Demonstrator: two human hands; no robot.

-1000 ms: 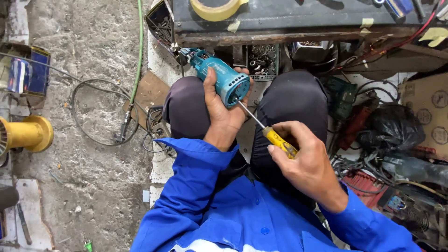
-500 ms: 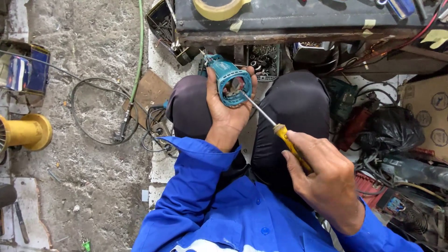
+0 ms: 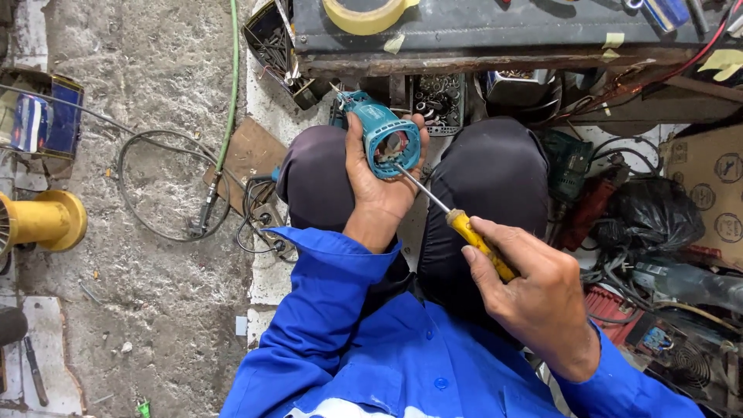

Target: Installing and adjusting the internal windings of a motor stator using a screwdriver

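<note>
1. The left hand (image 3: 381,186) is wrapped tight around a teal power tool body (image 3: 381,133), held above the person's knees with its open end turned up toward the camera and its nose pointing away toward the counter (image 3: 495,35).
2. The right hand (image 3: 534,290) is closed on the yellow handle of a screwdriver (image 3: 457,220), thumb lying along the handle.
3. The screwdriver's long axis runs on a slant, from the right hand at lower right up to the tool body at upper left. Its metal tip sits inside the open end, among the parts there; what it touches is too small to tell.
4. The tool body lies up and to the left of the right hand, and the left hand is the nearer one, being on it already.
5. Against the earlier pictures, the tool body has been tipped so the open end faces up more squarely, and the screwdriver tip has gone from its rim to the inside. The right hand has drawn back lower and to the right.
6. A roll of yellow tape (image 3: 365,14) lies on the counter.
</note>
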